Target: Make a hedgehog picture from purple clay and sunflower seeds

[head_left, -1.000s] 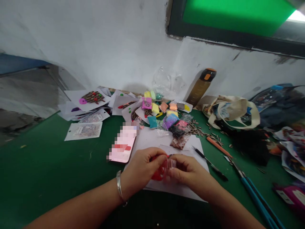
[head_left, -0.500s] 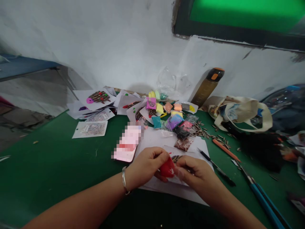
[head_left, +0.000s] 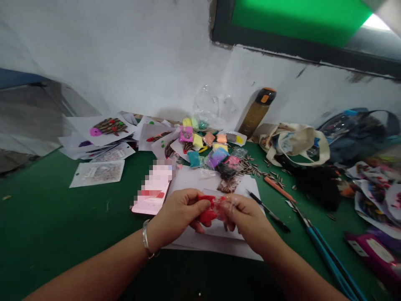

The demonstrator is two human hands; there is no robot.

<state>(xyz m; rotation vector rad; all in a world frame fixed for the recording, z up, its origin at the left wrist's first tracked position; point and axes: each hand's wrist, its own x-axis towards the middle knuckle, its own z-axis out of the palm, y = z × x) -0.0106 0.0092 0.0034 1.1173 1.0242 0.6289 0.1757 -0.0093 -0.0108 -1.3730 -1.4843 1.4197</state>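
Observation:
My left hand (head_left: 184, 211), with a silver bangle at the wrist, is closed on a red packet of modelling clay (head_left: 207, 209). Thumb and fingers pinch its left side. My right hand (head_left: 246, 215) grips the clear plastic wrapper at the packet's right end. Both hands hover over white sheets of paper (head_left: 219, 242), partly hiding a picture below. Just beyond them lies a small clear bag of brown bits (head_left: 228, 184). A phone (head_left: 153, 188) with a blurred pink screen is left of the papers.
Coloured clay packets (head_left: 197, 141) and loose sunflower seeds (head_left: 250, 168) lie at the back. Seed hedgehog pictures (head_left: 109, 125) are piled left. A pen (head_left: 269, 212), orange cutter (head_left: 280, 189), blue-handled scissors (head_left: 326, 255), bottle (head_left: 258, 110) and cloth bag (head_left: 294, 142) are to the right.
My hands have turned the red packet from upright to more level, and my right hand now holds more of its clear wrapper. The view has swung to the right.

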